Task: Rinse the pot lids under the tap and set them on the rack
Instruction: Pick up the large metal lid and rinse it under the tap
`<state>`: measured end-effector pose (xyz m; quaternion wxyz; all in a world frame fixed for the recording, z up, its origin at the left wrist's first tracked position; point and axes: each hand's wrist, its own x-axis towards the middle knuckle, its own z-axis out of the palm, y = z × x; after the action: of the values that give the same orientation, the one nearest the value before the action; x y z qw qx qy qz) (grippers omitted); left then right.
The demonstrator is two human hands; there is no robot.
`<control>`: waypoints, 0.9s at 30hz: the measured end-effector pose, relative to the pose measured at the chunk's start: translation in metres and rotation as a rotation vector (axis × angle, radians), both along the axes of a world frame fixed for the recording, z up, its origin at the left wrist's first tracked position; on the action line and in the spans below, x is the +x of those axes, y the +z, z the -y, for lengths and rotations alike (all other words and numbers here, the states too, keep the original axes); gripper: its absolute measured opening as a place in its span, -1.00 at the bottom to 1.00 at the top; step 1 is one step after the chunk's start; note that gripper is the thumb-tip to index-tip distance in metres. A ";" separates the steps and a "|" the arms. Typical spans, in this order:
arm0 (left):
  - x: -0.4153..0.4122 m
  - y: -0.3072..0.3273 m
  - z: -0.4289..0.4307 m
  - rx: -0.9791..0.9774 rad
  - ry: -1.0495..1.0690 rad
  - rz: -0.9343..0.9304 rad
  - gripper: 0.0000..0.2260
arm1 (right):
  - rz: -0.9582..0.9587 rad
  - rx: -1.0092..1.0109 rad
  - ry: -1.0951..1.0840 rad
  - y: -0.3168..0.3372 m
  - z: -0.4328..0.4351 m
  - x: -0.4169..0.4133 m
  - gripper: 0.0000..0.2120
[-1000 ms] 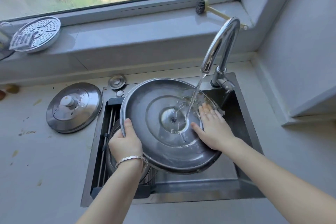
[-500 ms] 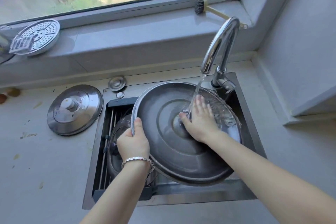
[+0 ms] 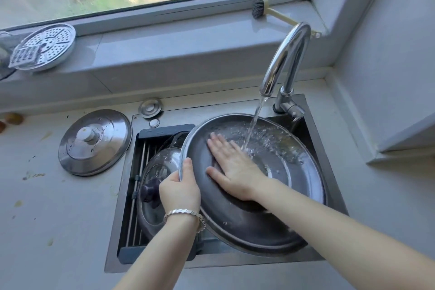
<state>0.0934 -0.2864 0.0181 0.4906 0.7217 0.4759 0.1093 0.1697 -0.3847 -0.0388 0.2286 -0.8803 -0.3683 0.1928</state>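
A large steel pot lid (image 3: 277, 214) sits tilted over the sink, inner side up, under the running tap (image 3: 286, 59). My left hand (image 3: 180, 190) grips its left rim. My right hand (image 3: 233, 167) lies flat, fingers spread, on the lid's inner surface just left of the water stream. A glass lid (image 3: 156, 172) with a dark knob rests on the black rack (image 3: 141, 162) in the sink's left part, partly hidden by the big lid. A smaller steel lid (image 3: 94, 142) with a white knob lies on the counter left of the sink.
A perforated steamer plate (image 3: 48, 46) with a grater leans on the windowsill at the left. A dish brush (image 3: 266, 10) lies on the sill behind the tap. A sink plug (image 3: 150, 107) sits behind the rack. The counter (image 3: 47, 231) left of the sink has small stains.
The large lid has shifted right and tilted more toward the tap. My right hand slid from the lid's centre to its left inner side. The glass lid on the rack shows more.
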 end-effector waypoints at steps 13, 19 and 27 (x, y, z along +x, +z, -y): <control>0.001 0.009 -0.002 0.084 -0.065 0.069 -0.51 | 0.017 -0.021 -0.294 -0.017 -0.002 0.033 -0.38; 0.008 0.020 -0.009 0.177 -0.046 0.183 -0.50 | -0.150 -0.251 -0.641 -0.049 0.048 0.031 -0.33; 0.027 0.032 -0.026 0.250 -0.216 0.099 -0.69 | -0.990 0.295 -1.060 -0.066 0.087 0.020 -0.57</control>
<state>0.1208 -0.2602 0.0503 0.4289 0.8177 0.3536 0.1497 0.1901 -0.4713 -0.1050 0.5465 -0.7101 0.2303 0.3794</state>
